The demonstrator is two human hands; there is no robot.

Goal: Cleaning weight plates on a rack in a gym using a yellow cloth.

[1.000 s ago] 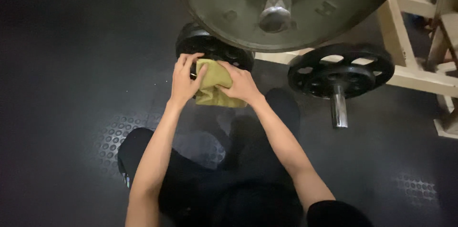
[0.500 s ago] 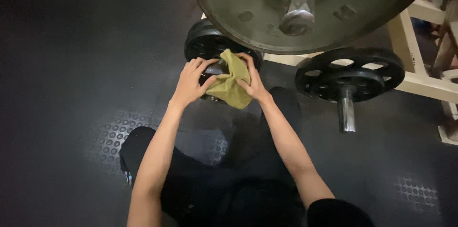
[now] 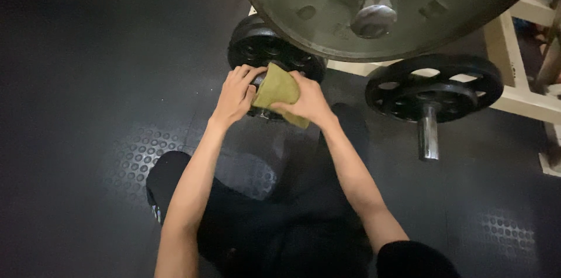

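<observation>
while l hand [image 3: 235,94] steadies black plate [image 3: 257,50], r hand [image 3: 307,101] clamps green cloth [image 3: 277,88].

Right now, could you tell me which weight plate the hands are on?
The left black plate, under the cloth; the right black plate and big grey plate go untouched.

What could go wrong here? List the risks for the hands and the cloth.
1. The large grey weight plate hangs right above both hands; lifting the head or arms might strike it.
2. The left hand and right hand press the olive cloth on the black plate; fingers could get pinched against it.
3. The steel bar end juts out beside the right forearm.
</observation>
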